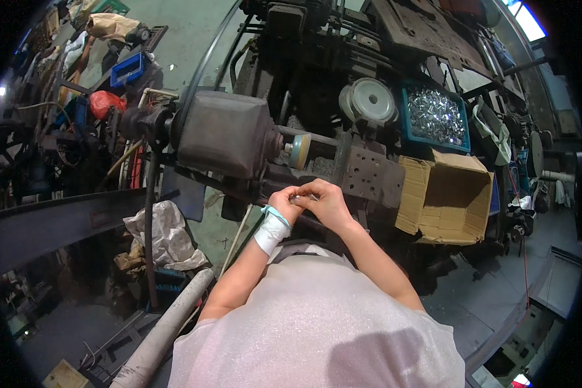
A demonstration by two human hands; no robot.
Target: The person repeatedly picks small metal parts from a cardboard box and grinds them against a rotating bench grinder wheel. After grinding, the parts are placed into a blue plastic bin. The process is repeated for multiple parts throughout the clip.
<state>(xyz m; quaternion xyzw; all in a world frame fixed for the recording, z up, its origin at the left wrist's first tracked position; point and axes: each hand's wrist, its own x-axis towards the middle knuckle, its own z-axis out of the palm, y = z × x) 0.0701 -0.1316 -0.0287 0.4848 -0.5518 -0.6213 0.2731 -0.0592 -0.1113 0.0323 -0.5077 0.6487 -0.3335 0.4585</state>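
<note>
Left hand (283,203) and right hand (328,204) pinch nearly closed around some tiny shiny piece (295,199), just near of the machine (223,132), probably doubling up because it's so fiddly.

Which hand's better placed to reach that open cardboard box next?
Probably the right hand: the cardboard box stands off to the right, and the left hand is farther from it.

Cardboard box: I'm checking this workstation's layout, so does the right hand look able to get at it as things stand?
Probably yes: the cardboard box stands to the right of the right hand, its mouth uncovered, though that hand and the left hand meet around a small shiny piece.
</note>
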